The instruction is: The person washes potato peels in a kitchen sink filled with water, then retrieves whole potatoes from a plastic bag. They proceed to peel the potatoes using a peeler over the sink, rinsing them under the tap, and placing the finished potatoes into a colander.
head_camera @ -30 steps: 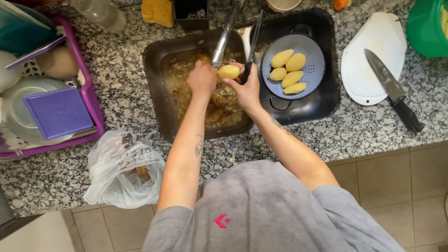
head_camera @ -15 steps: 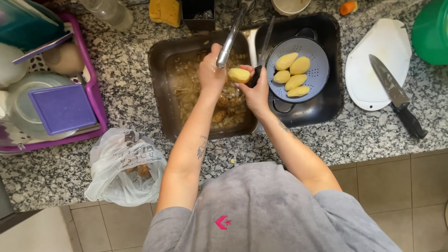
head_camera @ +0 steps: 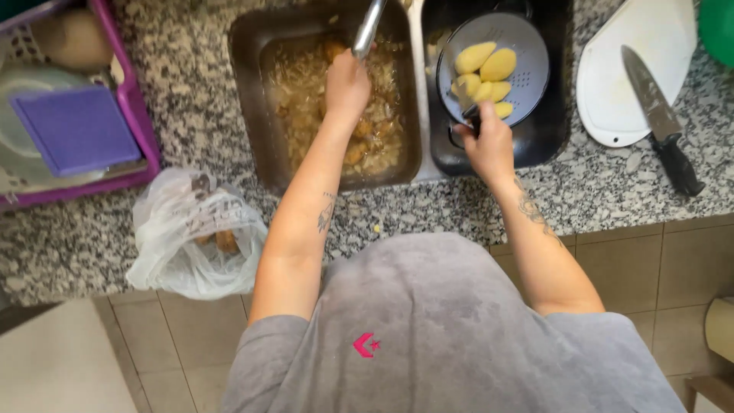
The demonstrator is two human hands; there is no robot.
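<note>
From the head view, my left hand [head_camera: 348,82] wraps around the shiny metal tap spout [head_camera: 368,29] over the left steel sink basin [head_camera: 252,115], which is full of brown peelings and murky water. My right hand [head_camera: 485,145] reaches over the right basin, its grip pinched on a small dark-handled peeler or knife [head_camera: 468,115]; I cannot tell exactly which, since my fingers hide most of it. Its tip sits at the rim of the round grey perforated colander [head_camera: 527,53] that holds the peeled pale yellow potatoes [head_camera: 483,73].

As I judge it, the colander rests loosely in the dark basin, so a push on its rim could tip it and roll the potatoes out. My wet fingers could slip on the tool's handle, and swinging the spout carelessly could splash the peelings.

Around me on the speckled granite worktop [head_camera: 199,92]: a white plastic cutting board [head_camera: 634,76] with a large black-handled kitchen knife [head_camera: 661,118] lying across it, its handle past the board's edge near my right elbow's path. To my left lie a crumpled clear plastic bag [head_camera: 191,237] and a purple dish rack [head_camera: 138,115] holding a purple lid [head_camera: 76,126].
</note>
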